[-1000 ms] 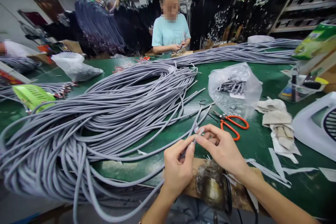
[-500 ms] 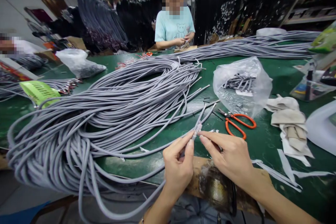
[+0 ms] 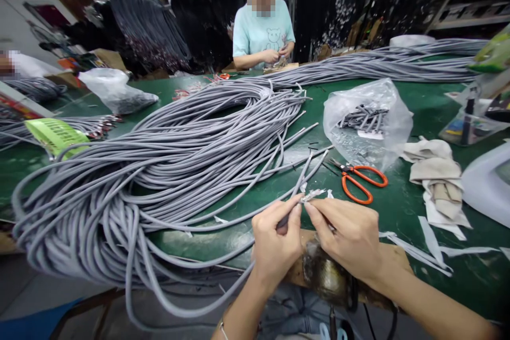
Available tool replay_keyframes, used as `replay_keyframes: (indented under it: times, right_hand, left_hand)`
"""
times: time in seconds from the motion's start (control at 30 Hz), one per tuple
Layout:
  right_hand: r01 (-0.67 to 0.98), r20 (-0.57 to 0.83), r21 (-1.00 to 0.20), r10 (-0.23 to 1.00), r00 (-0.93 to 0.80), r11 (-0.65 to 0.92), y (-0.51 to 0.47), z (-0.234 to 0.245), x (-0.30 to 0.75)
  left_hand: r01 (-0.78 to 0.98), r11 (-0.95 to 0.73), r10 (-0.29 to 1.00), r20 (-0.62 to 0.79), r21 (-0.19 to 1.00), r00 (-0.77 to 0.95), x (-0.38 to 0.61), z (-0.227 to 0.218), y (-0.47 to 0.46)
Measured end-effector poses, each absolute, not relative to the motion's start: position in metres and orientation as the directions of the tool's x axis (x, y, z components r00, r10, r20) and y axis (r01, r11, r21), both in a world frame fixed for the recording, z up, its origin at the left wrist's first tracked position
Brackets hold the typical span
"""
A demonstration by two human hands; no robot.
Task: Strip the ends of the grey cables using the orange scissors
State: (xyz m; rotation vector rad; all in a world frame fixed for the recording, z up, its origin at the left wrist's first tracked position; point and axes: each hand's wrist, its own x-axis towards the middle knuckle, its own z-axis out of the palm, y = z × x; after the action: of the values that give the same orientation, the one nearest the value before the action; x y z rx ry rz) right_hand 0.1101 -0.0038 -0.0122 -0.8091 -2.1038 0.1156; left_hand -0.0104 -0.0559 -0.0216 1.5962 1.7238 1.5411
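Note:
My left hand (image 3: pixel 277 241) is closed in a pinch around a grey cable near its end. Pale, frayed-looking strands (image 3: pixel 314 194) stick out past the fingertips at that end. My right hand (image 3: pixel 348 236) pinches at the same spot, thumb and forefinger against the base of the strands; the exact contact is hidden by the fingers. Just beyond lie other loose grey cable ends (image 3: pixel 306 170). A large looped bundle of grey cables (image 3: pixel 191 156) spreads over the green table (image 3: pixel 235 241) to the left. Orange-handled scissors (image 3: pixel 348 168) rest a little past my right hand.
A clear plastic bag (image 3: pixel 392 138) of short grey pieces stands behind the scissors. Folded cloth (image 3: pixel 434 170) and white strips (image 3: pixel 432 244) lie right. A worn metal device (image 3: pixel 329 271) sits below my hands at the table edge. A person (image 3: pixel 263 32) works opposite.
The strands at the cable end now point right and are spread, where before the end pointed up beside the other cable ends. Both hands have shifted slightly right. The view has tilted a little.

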Motion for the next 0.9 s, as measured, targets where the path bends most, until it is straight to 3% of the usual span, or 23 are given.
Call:
replay_keyframes:
  times: [0.07,0.23,0.4,0.57,0.73,0.77,0.9]
  right_hand:
    - [0.498,0.726,-0.303,0.536,-0.432,0.812,-0.003,-0.012,0.110]
    - [0.496,0.593,-0.456,0.668,-0.450,0.739,-0.005,-0.008,0.107]
    - [0.470,0.749,-0.271,0.491,-0.445,0.840,-0.006,-0.010,0.107]
    - [0.448,0.700,-0.382,0.570,-0.431,0.808,-0.005,-0.009,0.105]
    - [0.255,0.802,-0.188,0.298,-0.517,0.948,-0.021,-0.004,0.099]
    - [0.274,0.800,-0.197,0.316,-0.510,0.941,-0.021,-0.003,0.099]
    - [0.590,0.709,-0.291,0.583,-0.395,0.753,-0.005,-0.005,0.105]
  left_hand:
    - [0.471,-0.206,0.856,0.392,0.857,-0.338,-0.009,-0.021,-0.056]
    - [0.500,-0.260,0.796,0.476,0.826,-0.373,-0.012,-0.020,-0.058]
    - [0.465,-0.251,0.811,0.447,0.849,-0.378,-0.013,-0.018,-0.061]
    - [0.498,-0.175,0.817,0.408,0.849,-0.408,-0.014,-0.016,-0.057]
    - [0.493,-0.036,0.755,0.347,0.869,-0.557,-0.024,-0.019,-0.048]
    - [0.457,-0.043,0.745,0.333,0.888,-0.577,-0.025,-0.020,-0.047]
    - [0.403,-0.152,0.731,0.377,0.903,-0.569,-0.021,-0.021,-0.049]
